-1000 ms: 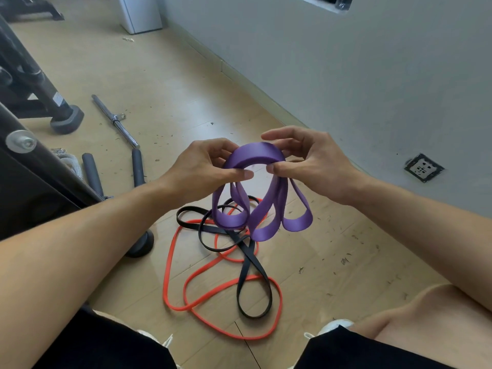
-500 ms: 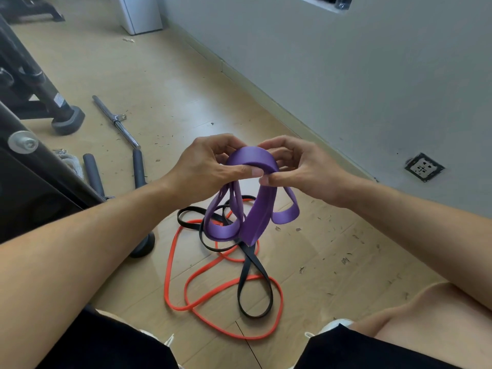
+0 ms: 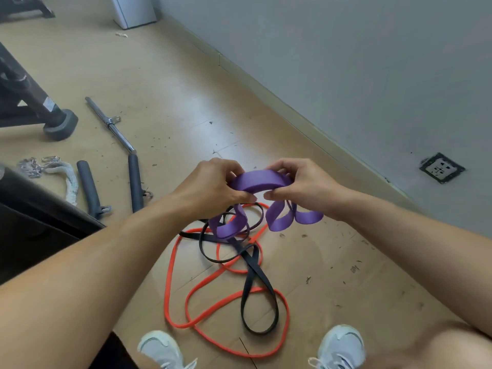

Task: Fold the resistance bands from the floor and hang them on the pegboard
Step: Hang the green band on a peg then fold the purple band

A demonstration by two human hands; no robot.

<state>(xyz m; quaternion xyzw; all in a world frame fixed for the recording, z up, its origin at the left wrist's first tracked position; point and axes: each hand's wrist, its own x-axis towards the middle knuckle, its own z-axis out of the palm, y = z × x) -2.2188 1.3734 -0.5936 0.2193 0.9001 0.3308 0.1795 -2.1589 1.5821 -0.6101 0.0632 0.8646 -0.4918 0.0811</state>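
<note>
Now both hands are working above the floor (image 3: pixel 186 83); the left hand (image 3: pixel 210 185) is pinching one end of the purple band (image 3: pixel 257 179), the right hand (image 3: pixel 306 182) pinching the other; loops are dangling beneath; below, the orange band (image 3: pixel 170 283) and black band (image 3: pixel 251 267) are lying tangled between two pale shoes (image 3: pixel 340 344).

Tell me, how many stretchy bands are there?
3. The purple band is gripped by the left hand and right hand. The red band and black band lie tangled on the floor.
</note>
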